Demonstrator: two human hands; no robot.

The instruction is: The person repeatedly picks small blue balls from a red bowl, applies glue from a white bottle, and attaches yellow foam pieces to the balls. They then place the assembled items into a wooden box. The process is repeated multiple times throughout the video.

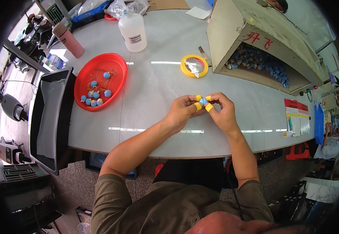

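A small blue ball-like piece (204,101) is pinched between the fingertips of both my hands, above the grey table. My left hand (182,110) grips it from the left with thumb and forefinger. From the right, my right hand (225,112) closes on it in the same way. Yellow tape wraps the thumb and forefinger tips of each hand. Similar blue pieces, some with pale brownish parts, lie in a round red tray (117,64) to the left. Many more blue pieces (255,60) are heaped inside a beige open-fronted box (232,33) at the far right.
A yellow tape roll (184,69) with crumpled white material lies beyond my hands. Farther left stand a white plastic bottle (132,31) and a pink flask (69,40). A black bin (66,117) adjoins the table's left edge; papers (297,113) lie right. Another person (331,146) is far right.
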